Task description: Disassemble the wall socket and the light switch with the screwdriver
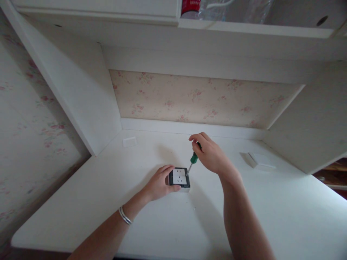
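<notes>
A wall socket (pixel 179 176) with a white face, a dark frame and a pale box under it rests on the white desk. My left hand (pixel 162 184) grips it from the left, fingers at the far edge and thumb along the near edge. In my right hand (pixel 205 151) is a screwdriver (pixel 193 158) with a green handle, held tilted. Its metal shaft slants down to the right side of the socket's frame, where the tip meets the frame. Whether the tip sits in a screw is too small to tell.
On the desk (pixel 151 224), a flat white plate (pixel 129 142) lies at the back left and a white box-like piece (pixel 261 161) at the right. Side panels and an overhead shelf (pixel 255 32) enclose the desk. A red-labelled container (pixel 190 7) stands up there.
</notes>
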Demonstrator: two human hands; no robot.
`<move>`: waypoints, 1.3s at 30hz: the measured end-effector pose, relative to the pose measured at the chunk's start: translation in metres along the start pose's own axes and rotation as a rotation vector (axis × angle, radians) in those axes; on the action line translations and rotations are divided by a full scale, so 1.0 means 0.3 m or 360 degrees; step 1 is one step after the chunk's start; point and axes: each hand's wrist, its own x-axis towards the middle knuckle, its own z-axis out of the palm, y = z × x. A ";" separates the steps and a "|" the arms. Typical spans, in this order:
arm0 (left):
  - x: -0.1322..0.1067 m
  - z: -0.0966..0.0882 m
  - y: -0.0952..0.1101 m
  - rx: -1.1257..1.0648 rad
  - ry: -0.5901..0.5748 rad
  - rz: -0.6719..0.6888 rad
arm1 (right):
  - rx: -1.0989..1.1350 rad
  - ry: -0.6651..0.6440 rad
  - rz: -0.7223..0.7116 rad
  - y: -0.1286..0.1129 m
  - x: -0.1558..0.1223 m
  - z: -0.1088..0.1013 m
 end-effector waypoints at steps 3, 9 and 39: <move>0.001 0.000 0.000 -0.0006 0.0003 0.0001 | 0.0144 -0.0093 -0.0102 -0.012 -0.008 -0.009; 0.000 0.003 -0.001 0.0016 0.0018 0.0007 | 0.0058 -0.0116 -0.0007 -0.047 -0.002 -0.006; -0.001 0.006 -0.004 -0.0021 0.0020 0.0015 | 0.0009 -0.0070 0.0161 -0.012 0.001 -0.008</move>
